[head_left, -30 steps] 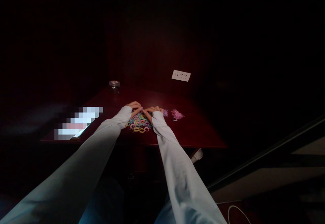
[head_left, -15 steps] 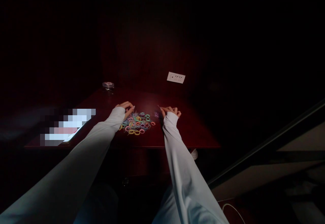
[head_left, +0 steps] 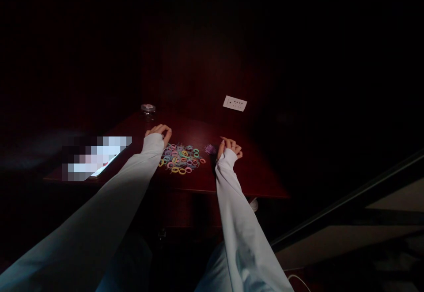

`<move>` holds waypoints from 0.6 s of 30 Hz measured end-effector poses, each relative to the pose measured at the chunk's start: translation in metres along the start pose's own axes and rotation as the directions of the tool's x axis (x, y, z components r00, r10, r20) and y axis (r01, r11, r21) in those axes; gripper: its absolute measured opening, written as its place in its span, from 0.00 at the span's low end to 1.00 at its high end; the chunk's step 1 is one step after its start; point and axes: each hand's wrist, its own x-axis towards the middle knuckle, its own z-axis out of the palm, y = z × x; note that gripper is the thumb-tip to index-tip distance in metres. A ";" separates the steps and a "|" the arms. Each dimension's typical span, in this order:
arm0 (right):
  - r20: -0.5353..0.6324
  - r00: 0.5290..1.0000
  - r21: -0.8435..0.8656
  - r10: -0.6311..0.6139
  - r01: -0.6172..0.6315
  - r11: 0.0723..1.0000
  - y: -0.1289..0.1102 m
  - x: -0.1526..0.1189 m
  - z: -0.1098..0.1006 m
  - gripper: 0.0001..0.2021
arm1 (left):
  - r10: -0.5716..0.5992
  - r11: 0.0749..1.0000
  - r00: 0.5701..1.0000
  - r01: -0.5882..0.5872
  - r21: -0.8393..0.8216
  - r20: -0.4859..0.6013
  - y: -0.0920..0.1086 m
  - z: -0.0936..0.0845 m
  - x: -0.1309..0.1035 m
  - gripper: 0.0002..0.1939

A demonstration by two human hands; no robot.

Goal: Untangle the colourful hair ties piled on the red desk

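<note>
A loose heap of small colourful elastic hair ties lies on a dark red table. My left hand is at the heap's upper left edge, fingers bent and thumb tip close to the index finger. Whatever it may pinch is too small to make out. To the right of the heap lies a small separate bunch of purple hair ties. Just right of that bunch is my right hand, its fingers loosely bent and a little apart, with nothing visible between them.
A phone or tablet with a lit, blurred screen lies at the table's left. A clear lidded jar stands at the back left. On the back panel is a white socket plate. A pale cable runs low at right.
My right hand has drawn back to the right from the purple bunch, and the thin thing at its fingertips no longer shows. My left hand has moved slightly up. The view has shifted a little.
</note>
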 end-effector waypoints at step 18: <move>0.462 0.727 0.235 -0.508 0.452 0.861 -0.076 -0.025 0.031 0.13 | -0.116 0.993 0.993 0.115 -0.033 -0.031 0.005 0.001 0.004 0.10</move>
